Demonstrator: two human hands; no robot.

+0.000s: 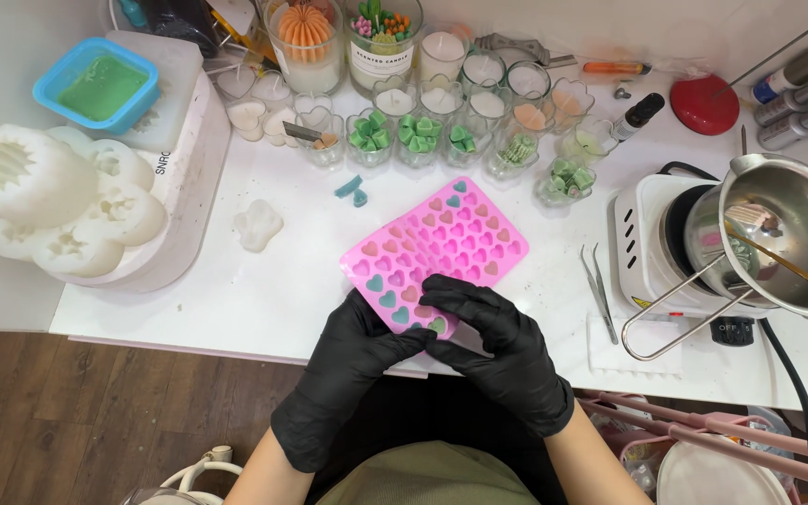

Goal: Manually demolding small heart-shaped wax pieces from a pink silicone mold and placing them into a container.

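while both black-gloved hands close on the near corner of a pink silicone mould (441, 245), the left hand (359, 355) pinches its lower edge from the side and the right hand (497, 341) curls its fingers (451, 292) over the top of the same corner, thumb beneath. the mould lies tilted on the white tabletop (236, 299), its small heart-shaped cells partly filled with teal, green and pink wax. two teal wax pieces (352, 190) lie just beyond its far edge, and a white paw-shaped piece (258, 224) sits to the left. metal tweezers (598, 290) lie to the right, near a white hotplate (652, 248) carrying a steel pouring pot (787, 234). along the back stand glass jars (420, 140) holding green wax shapes, with white candles beside them. a blue tray of green wax (97, 84) and white moulds (49, 201) sit far left.
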